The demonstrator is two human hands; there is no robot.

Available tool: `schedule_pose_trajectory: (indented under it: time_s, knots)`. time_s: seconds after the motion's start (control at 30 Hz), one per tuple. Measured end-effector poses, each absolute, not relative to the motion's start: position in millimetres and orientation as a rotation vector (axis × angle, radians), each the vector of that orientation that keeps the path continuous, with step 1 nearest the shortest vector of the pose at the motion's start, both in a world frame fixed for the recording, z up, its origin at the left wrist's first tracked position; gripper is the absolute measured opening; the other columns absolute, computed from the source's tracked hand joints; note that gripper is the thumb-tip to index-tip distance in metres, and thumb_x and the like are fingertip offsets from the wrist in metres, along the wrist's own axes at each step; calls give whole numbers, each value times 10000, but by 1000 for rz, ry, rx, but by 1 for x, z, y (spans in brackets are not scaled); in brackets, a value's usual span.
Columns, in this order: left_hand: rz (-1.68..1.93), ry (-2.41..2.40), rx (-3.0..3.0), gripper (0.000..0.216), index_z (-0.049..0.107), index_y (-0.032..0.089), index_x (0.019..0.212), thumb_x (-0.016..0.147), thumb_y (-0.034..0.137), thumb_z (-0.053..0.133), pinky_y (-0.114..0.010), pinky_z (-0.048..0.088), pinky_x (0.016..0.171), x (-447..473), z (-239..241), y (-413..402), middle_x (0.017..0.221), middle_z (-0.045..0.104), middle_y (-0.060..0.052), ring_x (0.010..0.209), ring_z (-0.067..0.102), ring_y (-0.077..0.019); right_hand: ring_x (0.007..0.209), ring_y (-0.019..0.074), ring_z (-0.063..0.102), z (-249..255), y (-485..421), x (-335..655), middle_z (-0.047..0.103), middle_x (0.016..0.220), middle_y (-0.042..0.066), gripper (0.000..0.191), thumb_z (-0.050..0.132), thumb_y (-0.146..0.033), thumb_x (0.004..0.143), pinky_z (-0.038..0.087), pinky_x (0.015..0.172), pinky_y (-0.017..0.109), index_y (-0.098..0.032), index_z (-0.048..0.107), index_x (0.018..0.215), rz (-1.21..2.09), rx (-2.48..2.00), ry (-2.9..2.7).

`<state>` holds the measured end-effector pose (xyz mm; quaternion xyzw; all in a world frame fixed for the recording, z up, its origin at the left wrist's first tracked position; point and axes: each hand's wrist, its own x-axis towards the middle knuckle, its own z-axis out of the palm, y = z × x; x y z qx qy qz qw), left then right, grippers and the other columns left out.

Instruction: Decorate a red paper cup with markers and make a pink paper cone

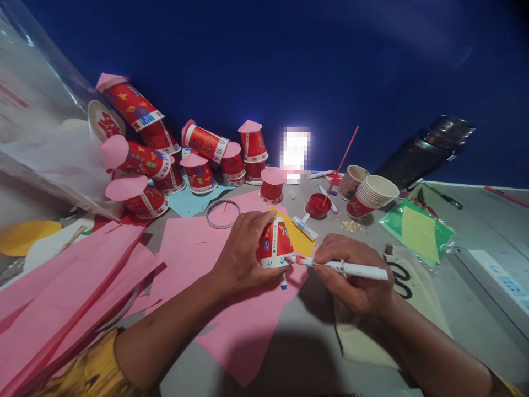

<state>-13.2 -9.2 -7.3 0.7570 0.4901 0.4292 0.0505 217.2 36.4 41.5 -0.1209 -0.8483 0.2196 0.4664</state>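
My left hand (243,245) is wrapped round a red paper cup (276,245), which stands upside down with its white rim at the bottom. Small blue arrow-like marks show along that rim. In my right hand (355,270) is a white marker pen (366,271), its tip touching or very close to the right side of the rim. A blue pen end (283,282) sticks out below the cup. Under the cup and my left hand lies pink paper (182,253), with a yellow sheet (303,234) just behind.
Several red cups with pink paper tops (138,196) stand and lean at the back left. Further right are a red paint pot (318,207) with a stick, stacked cups (374,193), a black flask (421,146), a cloth (372,342) and a power strip (496,281).
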Motion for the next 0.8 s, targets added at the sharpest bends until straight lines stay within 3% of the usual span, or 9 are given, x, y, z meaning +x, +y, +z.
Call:
schedule_pose_trajectory:
  time_s: [0.8]
  knots:
    - [1300, 1464, 2315, 876, 388, 276, 1487, 760, 384, 865, -527, 479, 1055, -13, -7, -9, 1359, 586, -132, 1222, 576, -341, 595, 181, 663, 42, 37, 218, 725, 698, 35, 138, 612, -96, 877, 536, 586, 329, -213, 680, 902, 568, -319, -2123]
